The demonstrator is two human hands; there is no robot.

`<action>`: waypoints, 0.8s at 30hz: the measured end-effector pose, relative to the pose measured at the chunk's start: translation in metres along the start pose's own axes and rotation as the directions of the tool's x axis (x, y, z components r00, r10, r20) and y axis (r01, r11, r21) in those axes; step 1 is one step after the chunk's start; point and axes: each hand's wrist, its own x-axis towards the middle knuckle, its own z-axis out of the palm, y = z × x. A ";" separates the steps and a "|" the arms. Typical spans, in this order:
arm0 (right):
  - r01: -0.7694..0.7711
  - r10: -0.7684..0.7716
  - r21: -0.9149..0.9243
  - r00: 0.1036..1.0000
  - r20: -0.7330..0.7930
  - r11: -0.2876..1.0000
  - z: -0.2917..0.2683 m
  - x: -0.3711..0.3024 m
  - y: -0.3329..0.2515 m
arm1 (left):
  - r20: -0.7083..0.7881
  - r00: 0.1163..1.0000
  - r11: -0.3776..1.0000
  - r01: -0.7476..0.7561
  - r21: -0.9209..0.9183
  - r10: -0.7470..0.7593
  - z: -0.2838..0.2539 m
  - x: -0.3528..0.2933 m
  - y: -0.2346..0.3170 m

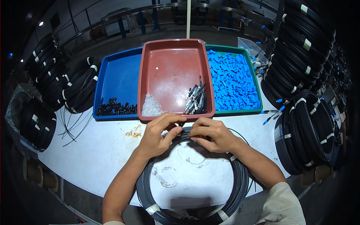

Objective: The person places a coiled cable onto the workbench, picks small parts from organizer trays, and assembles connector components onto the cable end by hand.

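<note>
A large coil of black cable (pixel 240 176), bound with pale tape, lies in front of me at the near edge of the table. Over its far side my left hand (pixel 159 134) is closed, thumb and fingertips pinching a small black part (pixel 181 124) whose exact kind I cannot make out. Close beside it, my right hand (pixel 213 135) is closed too, its fingertips pinched at the top of the coil on what looks like the cable. The fingers partly hide what lies between them.
Just beyond my hands stand a red tray (pixel 176 71) with clear small pieces and black-and-silver connector parts, a blue tray (pixel 119 80) with black parts, and a green tray (pixel 258 92) of blue clips. Stacked cable coils (pixel 296 48) rise right; more coils (pixel 80 88) stand left.
</note>
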 end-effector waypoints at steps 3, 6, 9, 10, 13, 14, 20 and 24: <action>-0.025 0.025 -0.001 0.999 -0.036 1.000 -0.001 0.000 -0.002 | 0.002 1.000 1.000 -0.002 -0.004 0.002 -0.001 0.002 -0.001; 0.001 -0.004 -0.021 0.995 -0.103 1.000 0.002 0.000 0.003 | -0.036 0.999 0.999 0.021 -0.029 -0.022 0.000 -0.001 -0.005; 0.005 -0.006 -0.009 0.987 -0.161 1.000 0.002 0.002 -0.002 | -0.055 0.998 0.999 0.029 -0.046 -0.031 0.000 -0.002 -0.006; 0.002 -0.003 -0.009 0.987 -0.164 1.000 0.002 0.002 -0.002 | -0.051 0.998 0.998 0.029 -0.047 -0.031 0.000 -0.002 -0.007; 0.012 -0.020 -0.036 0.973 -0.230 0.999 0.002 0.000 0.002 | -0.064 0.996 0.992 0.054 -0.112 -0.061 0.000 -0.003 -0.008; 0.005 -0.014 -0.040 0.969 -0.245 0.999 0.001 0.000 0.002 | -0.057 0.996 0.993 0.062 -0.103 -0.068 0.000 -0.003 -0.008; 0.033 -0.059 -0.094 0.956 -0.287 0.995 0.002 0.002 0.003 | -0.051 0.997 0.998 0.049 -0.048 -0.052 0.000 -0.003 -0.005; 0.051 -0.084 -0.113 0.947 -0.311 0.992 0.004 0.001 0.006 | -0.119 0.993 0.999 0.007 -0.054 -0.014 0.004 -0.003 -0.010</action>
